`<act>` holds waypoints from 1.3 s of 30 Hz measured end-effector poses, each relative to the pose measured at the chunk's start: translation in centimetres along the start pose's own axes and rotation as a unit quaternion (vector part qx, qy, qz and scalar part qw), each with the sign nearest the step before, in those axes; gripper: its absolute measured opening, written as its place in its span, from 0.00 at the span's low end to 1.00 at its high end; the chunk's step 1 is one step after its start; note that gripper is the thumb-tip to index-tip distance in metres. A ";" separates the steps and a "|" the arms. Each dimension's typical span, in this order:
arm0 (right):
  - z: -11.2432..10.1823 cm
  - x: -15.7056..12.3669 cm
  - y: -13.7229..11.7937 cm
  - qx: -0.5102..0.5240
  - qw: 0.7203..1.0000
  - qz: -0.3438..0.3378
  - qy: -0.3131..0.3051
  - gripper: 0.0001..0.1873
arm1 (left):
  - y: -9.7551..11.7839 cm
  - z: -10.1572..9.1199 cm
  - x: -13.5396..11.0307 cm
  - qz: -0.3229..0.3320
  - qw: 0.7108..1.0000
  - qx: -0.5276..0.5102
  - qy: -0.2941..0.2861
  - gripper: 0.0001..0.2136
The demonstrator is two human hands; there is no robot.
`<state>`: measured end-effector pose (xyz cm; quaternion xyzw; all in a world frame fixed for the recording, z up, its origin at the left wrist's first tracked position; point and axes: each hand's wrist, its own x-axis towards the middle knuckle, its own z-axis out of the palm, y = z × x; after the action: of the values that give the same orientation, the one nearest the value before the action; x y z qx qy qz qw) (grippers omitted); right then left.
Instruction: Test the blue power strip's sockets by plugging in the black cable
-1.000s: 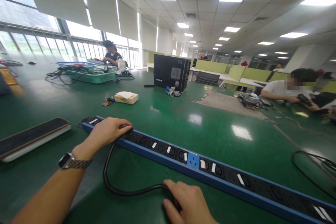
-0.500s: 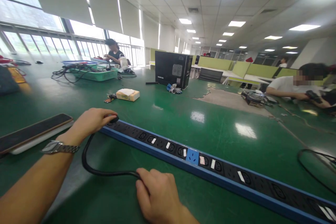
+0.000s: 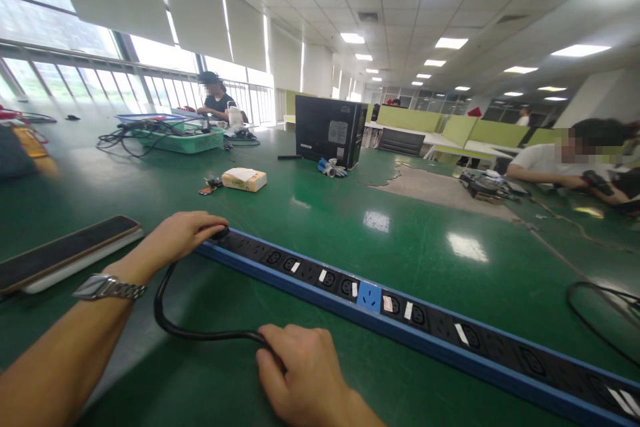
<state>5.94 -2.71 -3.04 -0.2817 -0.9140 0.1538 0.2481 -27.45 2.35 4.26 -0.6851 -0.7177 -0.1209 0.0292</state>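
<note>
I watch the two hands well apart on the green table (image 3: 335, 213). The left hand (image 3: 187, 235) pinches a black plug (image 3: 221, 233) at the left part of a long blue-and-black power strip (image 3: 290, 290); its fingers and wrist hide most of that end, so I cannot tell how deep the plug sits. The right hand (image 3: 305, 370) is closed around a thick black cable (image 3: 205, 334), between the strip and the table's near edge, which is out of my view. The cable bows leftward and goes up behind the left hand, where its join to the plug is hidden.

The strip runs slantwise, its right end closer to the table's near edge. I see nothing bracing it, so a hard push or pull at the plug could, I judge, skid it across that glossy top. A tug from the right hand could load the bend and twist the plug askew in its socket; rocking it sideways could strain the contacts. If the strip swung, its left end might knock the dark-topped slab (image 3: 75, 250) toward the table's left edge. The yellow tissue pack (image 3: 244, 180) sits farther back, clear of both hands.
</note>
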 end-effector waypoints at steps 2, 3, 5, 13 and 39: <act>0.0 0.0 -0.1 -0.001 1.000 0.004 -0.001 0.12 | 0.1 -0.2 0.3 0.014 1.000 -0.003 -0.009 0.23; 0.1 0.0 -0.1 0.002 1.000 0.005 -0.001 0.12 | 0.1 -0.2 0.6 0.018 1.000 -0.003 -0.014 0.22; 0.2 0.0 -0.1 0.009 1.000 0.005 0.001 0.12 | 0.1 -0.3 1.0 0.023 1.000 -0.001 -0.019 0.22; 0.3 -0.1 0.1 0.043 0.999 0.012 0.016 0.13 | 0.1 0.3 1.2 -0.018 0.999 0.040 -0.022 0.22; 0.0 0.0 0.0 -0.020 1.000 0.016 -0.004 0.10 | 1.7 0.8 0.4 -0.034 0.997 0.047 -0.040 0.19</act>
<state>5.94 -2.69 -3.03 -0.3007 -0.9131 0.1410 0.2365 -25.69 3.00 3.76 -0.6623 -0.7463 -0.0600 0.0283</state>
